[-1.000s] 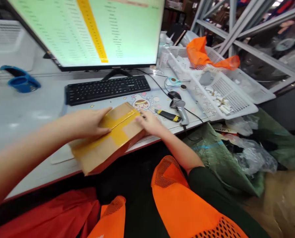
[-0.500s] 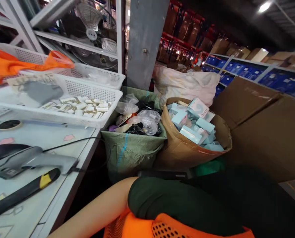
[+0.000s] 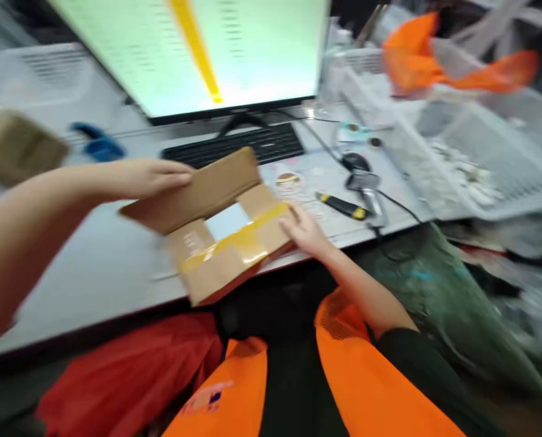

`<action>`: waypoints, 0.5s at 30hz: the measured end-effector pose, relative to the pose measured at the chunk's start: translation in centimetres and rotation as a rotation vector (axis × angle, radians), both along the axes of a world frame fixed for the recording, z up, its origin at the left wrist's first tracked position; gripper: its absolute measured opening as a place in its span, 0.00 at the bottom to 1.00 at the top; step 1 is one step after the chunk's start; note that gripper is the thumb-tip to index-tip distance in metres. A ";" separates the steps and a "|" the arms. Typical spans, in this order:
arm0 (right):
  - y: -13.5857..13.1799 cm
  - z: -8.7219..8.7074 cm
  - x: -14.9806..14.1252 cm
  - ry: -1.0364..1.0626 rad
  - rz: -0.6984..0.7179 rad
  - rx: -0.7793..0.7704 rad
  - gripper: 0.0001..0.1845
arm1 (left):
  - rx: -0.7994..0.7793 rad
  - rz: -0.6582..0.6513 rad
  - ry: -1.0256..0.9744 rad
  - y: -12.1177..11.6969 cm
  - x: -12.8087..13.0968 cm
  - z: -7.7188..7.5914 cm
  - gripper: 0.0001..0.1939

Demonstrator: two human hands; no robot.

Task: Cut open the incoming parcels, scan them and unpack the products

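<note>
A small cardboard box (image 3: 225, 267) is tilted over the front edge of the desk, one long flap raised and yellow tape along its near side. A pale blue-white thing (image 3: 227, 222) shows inside; its kind is not clear. My left hand (image 3: 164, 177) has its fingers closed on the raised flap's upper left. At the opposite end, my right hand (image 3: 304, 230) grips the box's right side, thumb near the tape. Right of the box lie a black-and-yellow utility knife (image 3: 342, 206) and a grey barcode scanner (image 3: 368, 193). The picture is blurred by motion.
A monitor (image 3: 271, 67) stands behind a black keyboard (image 3: 234, 145). At left are another cardboard box (image 3: 22, 145) and a blue tape dispenser (image 3: 98, 144). White baskets (image 3: 516, 176) and an orange cloth (image 3: 411, 57) are at right, above a green sack (image 3: 411, 303).
The view has swung left from the sack and the carton of light blue boxes to the desk. Both hands and the cardboard box they hold are now in view.
</note>
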State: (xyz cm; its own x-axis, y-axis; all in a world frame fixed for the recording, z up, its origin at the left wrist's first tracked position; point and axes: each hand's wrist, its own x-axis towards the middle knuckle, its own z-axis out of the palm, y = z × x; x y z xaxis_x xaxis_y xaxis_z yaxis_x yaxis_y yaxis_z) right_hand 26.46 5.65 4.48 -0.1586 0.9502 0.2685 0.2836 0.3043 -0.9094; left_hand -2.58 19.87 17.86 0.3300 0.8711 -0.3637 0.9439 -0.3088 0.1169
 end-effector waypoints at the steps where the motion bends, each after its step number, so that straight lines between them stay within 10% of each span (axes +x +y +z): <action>1: 0.7 -0.4 0.4 -0.033 -0.004 0.045 0.27 | -0.007 0.026 -0.019 -0.9 -2.1 0.1 0.27; 8: 1.4 5.6 -1.8 -0.908 0.125 0.359 0.26 | 0.381 0.203 -0.134 -1.4 -1.7 -4.6 0.33; 15: 2.8 3.9 -2.6 -0.866 -0.012 0.556 0.33 | -0.086 0.263 -0.358 1.2 -2.6 -9.6 0.34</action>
State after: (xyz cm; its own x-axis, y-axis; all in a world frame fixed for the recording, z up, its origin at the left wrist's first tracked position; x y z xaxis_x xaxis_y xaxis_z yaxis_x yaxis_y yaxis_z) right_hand 23.88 8.41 8.38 -0.4983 0.7292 0.4690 0.7806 0.6128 -0.1233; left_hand -5.22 21.05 8.22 0.2192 0.9140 -0.3414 0.8846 -0.0386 0.4648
